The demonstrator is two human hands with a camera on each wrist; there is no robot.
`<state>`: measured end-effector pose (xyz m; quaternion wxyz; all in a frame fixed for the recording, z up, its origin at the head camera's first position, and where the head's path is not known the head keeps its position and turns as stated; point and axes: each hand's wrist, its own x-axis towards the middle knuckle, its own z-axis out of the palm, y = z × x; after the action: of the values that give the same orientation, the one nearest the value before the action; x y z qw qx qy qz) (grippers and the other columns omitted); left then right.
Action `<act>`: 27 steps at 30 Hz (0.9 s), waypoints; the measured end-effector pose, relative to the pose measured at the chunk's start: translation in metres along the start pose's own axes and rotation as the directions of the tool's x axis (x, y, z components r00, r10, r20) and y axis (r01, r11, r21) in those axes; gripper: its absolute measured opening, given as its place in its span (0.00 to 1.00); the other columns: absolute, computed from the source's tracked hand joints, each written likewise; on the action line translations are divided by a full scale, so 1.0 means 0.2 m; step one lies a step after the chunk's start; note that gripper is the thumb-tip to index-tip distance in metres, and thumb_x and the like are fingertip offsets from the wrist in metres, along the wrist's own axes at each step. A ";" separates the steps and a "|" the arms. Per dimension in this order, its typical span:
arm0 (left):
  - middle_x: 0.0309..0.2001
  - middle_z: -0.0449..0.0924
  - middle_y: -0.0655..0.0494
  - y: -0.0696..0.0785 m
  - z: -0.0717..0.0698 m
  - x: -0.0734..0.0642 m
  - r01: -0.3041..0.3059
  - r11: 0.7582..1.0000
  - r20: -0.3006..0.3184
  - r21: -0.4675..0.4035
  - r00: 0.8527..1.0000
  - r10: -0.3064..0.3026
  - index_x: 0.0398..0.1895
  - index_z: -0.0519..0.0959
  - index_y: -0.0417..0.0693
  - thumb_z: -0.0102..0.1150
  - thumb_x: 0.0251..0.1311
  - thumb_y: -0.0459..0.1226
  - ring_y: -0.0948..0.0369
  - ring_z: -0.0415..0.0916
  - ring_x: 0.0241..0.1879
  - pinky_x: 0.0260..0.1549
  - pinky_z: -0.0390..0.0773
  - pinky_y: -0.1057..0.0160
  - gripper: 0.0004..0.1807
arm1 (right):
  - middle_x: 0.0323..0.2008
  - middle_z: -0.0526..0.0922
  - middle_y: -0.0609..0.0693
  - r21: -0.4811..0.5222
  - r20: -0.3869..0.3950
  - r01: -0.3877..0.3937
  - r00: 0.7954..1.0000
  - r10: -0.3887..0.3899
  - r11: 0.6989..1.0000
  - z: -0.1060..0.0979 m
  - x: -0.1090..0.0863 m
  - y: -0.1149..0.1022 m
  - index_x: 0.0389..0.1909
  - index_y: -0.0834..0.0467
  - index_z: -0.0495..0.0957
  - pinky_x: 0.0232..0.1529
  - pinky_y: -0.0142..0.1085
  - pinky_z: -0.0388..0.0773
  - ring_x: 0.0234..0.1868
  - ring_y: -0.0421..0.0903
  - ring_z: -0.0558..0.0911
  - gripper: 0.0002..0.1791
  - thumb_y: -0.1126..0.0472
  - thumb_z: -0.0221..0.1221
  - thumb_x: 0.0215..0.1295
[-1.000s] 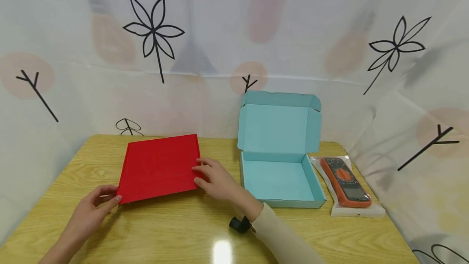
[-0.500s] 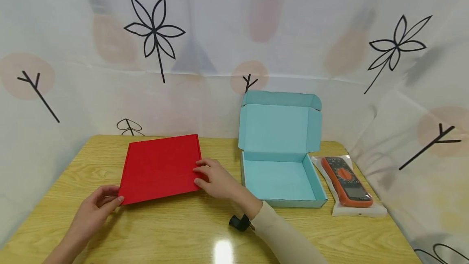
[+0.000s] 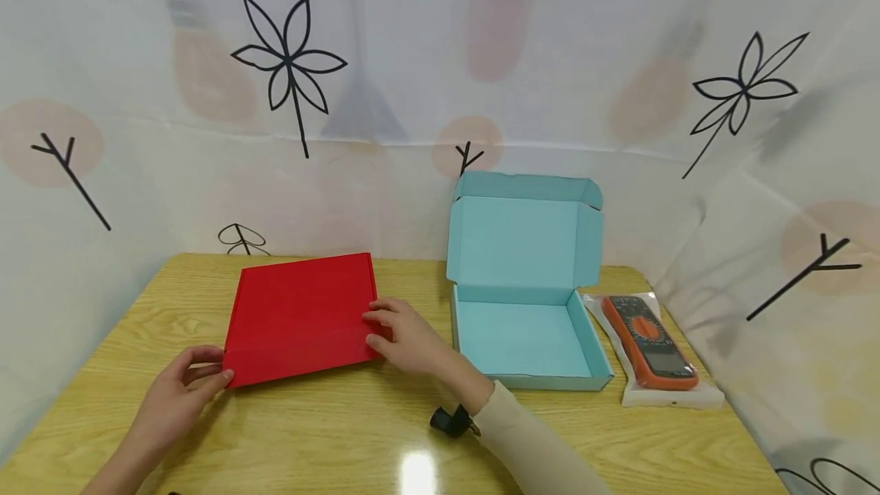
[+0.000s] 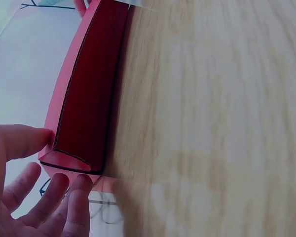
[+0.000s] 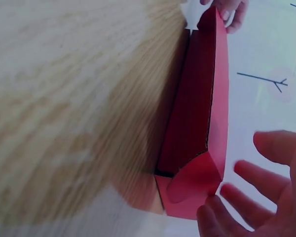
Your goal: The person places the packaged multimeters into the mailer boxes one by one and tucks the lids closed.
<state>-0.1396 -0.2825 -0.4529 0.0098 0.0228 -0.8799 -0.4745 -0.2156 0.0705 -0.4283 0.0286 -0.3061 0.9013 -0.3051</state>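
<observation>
Head view: a red cardboard mailer box (image 3: 300, 315) rests on the counter (image 3: 309, 441) at 8 o'clock from centre, long axis nearly 9-to-3, canted slightly toward 2, its gaping front facing 6. The left hand (image 3: 176, 394) pinches its 7 o'clock corner between thumb and fingers; the right hand (image 3: 407, 338), fingers spread and loosely bent, has no grip at its 3 o'clock edge. Farther toward 3 sit a lid-up light-blue mailer box (image 3: 521, 336) and a bagged multimeter (image 3: 649, 342).
</observation>
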 end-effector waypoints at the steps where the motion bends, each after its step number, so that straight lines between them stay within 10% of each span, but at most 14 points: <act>1: 0.60 0.71 0.40 0.00 0.00 0.00 -0.009 1.000 -0.006 0.009 1.000 0.009 0.60 0.69 0.39 0.64 0.65 0.46 0.87 0.69 0.41 0.36 0.81 0.69 0.28 | 0.69 0.67 0.51 0.018 -0.013 -0.009 1.000 0.009 1.000 0.00 0.00 0.00 0.66 0.57 0.74 0.62 0.39 0.71 0.64 0.48 0.72 0.23 0.56 0.58 0.72; 10: 0.60 0.73 0.43 0.04 -0.02 0.01 -0.133 0.983 -0.020 0.128 0.990 0.136 0.64 0.73 0.43 0.64 0.66 0.41 0.84 0.72 0.42 0.35 0.80 0.70 0.25 | 0.61 0.74 0.54 0.129 -0.171 -0.164 0.968 0.185 0.978 0.01 -0.08 -0.02 0.64 0.60 0.75 0.45 0.38 0.80 0.53 0.51 0.79 0.27 0.61 0.63 0.64; 27: 0.56 0.74 0.46 0.05 -0.02 0.00 -0.172 0.967 0.017 0.186 0.985 0.172 0.62 0.78 0.45 0.67 0.63 0.39 0.72 0.82 0.39 0.25 0.79 0.65 0.24 | 0.56 0.80 0.54 0.337 -0.040 -0.186 0.977 0.211 0.923 0.07 -0.15 -0.02 0.62 0.62 0.75 0.47 0.34 0.80 0.51 0.50 0.84 0.24 0.64 0.62 0.66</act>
<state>-0.1392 -0.2815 -0.4427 0.0481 -0.0529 -0.9193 -0.3871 -0.1851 0.0767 -0.4417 0.0763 -0.1923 0.8640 -0.4591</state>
